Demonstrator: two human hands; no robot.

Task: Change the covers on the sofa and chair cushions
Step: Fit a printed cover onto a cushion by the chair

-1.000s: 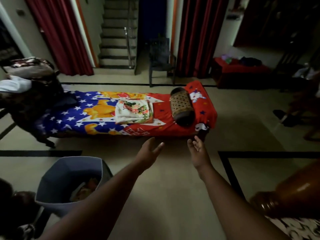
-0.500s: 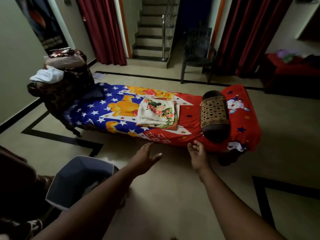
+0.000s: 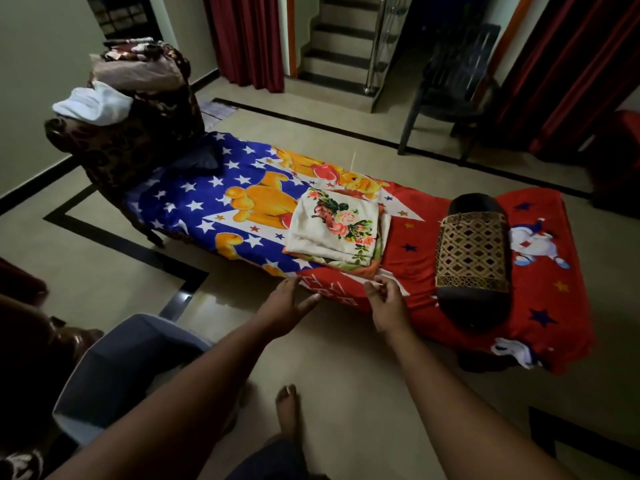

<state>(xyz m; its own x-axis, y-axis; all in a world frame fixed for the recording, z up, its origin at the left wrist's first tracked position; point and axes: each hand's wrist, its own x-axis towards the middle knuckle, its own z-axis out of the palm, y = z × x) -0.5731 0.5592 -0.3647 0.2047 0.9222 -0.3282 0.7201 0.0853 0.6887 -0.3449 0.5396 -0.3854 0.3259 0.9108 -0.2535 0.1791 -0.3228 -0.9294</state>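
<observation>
On the printed daybed (image 3: 540, 278), bolster (image 3: 472, 261) lengthwise across it; both hands (image 3: 332, 303) empty, fingers loose, near its front edge.

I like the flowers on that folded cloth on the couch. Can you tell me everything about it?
The folded cloth is cream-white with a print of pink and red roses and green leaves. It looks soft and lies flat as a neat, roughly square stack of several layers, with an orange-edged layer showing underneath. It rests in the middle of the cartoon bear cover on the couch, to the left of the bolster. Neither hand touches it.
</observation>
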